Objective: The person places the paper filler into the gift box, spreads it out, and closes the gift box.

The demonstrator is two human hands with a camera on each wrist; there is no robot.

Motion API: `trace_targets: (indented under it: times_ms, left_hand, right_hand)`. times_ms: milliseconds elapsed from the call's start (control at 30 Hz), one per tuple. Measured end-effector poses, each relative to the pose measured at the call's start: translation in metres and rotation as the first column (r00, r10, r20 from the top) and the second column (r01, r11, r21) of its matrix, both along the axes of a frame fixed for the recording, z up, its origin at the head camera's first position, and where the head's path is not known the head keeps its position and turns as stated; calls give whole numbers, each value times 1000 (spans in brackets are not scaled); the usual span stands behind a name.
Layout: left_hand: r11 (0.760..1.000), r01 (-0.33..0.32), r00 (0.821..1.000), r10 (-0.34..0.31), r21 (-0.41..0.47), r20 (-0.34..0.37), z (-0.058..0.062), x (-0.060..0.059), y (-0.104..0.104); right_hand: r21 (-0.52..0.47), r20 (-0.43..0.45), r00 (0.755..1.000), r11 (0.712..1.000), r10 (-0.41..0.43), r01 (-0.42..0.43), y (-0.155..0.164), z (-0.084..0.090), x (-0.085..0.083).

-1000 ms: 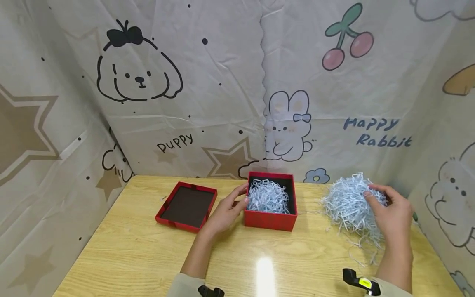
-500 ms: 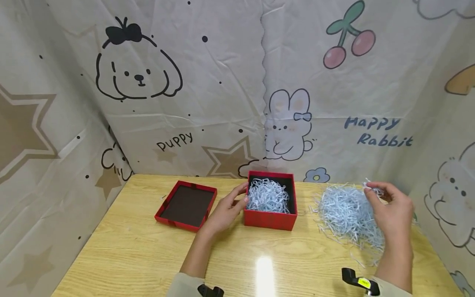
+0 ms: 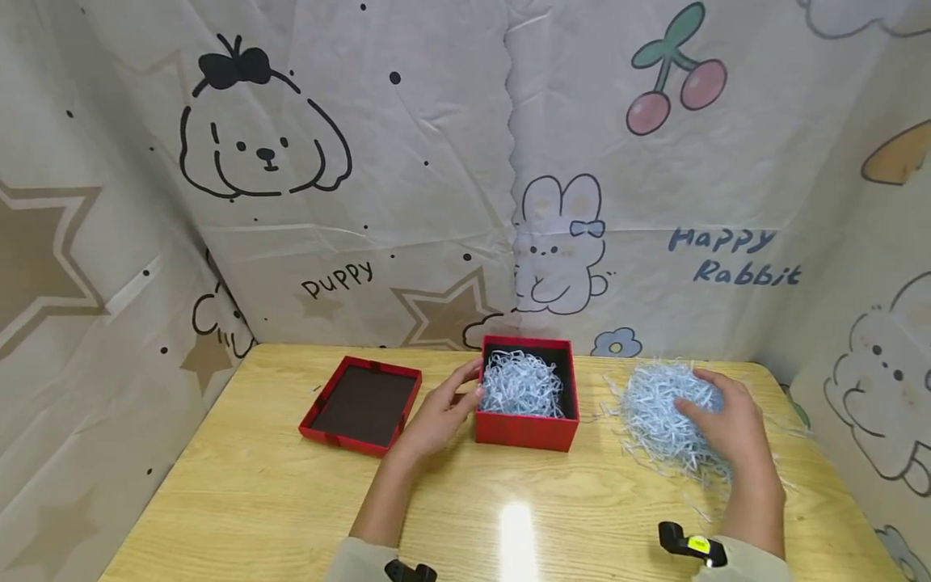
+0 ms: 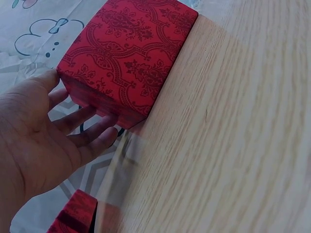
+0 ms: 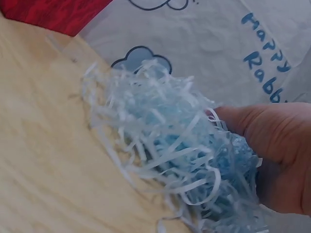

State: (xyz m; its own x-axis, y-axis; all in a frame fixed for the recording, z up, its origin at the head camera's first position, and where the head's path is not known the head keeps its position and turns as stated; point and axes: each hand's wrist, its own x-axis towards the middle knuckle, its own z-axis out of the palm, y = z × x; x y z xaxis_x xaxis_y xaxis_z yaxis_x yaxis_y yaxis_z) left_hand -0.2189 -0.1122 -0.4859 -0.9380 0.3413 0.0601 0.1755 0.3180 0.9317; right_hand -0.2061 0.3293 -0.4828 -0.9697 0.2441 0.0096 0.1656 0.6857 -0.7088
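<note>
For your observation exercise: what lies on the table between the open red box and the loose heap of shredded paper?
In the head view, only bare wooden table with stray strands separates the red box from the shredded paper heap.

Two bare forearms, left hand (image 3: 436,408) and right hand (image 3: 727,420), no rings, no watch, no gloves. Pale cream or beige sleeves end well short of the wrists, only their edges show at the bottom of the head view. Small black device strapped at each wrist (the wrist cameras, presumably): the left wrist mount (image 3: 410,571) is plain black, the right wrist mount (image 3: 691,546) is black with a yellow-green label on top. Nails short and unpainted as far as the left wrist view shows. Label text too small to read
</note>
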Motion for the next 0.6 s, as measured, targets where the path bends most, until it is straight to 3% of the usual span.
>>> trace_targets:
  times_ms: [133, 267, 400, 600]
  left_hand:
    - [1000, 4, 1000, -4, -1, -3, 0, 0, -1]
    - [1000, 1, 1000, -1, 4, -4, 0, -1, -1]
    - [1000, -2, 1000, 2, 11, -7, -2, -1, -2]
    - [1000, -3, 1000, 3, 18, -6, -2, 0, -3]
  right_hand:
    - [22, 27, 999, 999, -28, 27, 1, -9, -2]
    - [-15, -32, 992, 993, -118, 118, 0, -8, -2]
    - [-69, -112, 976, 981, -188, 181, -2, 3, 1]
    - [-74, -201, 955, 975, -220, 209, -11, 30, 6]
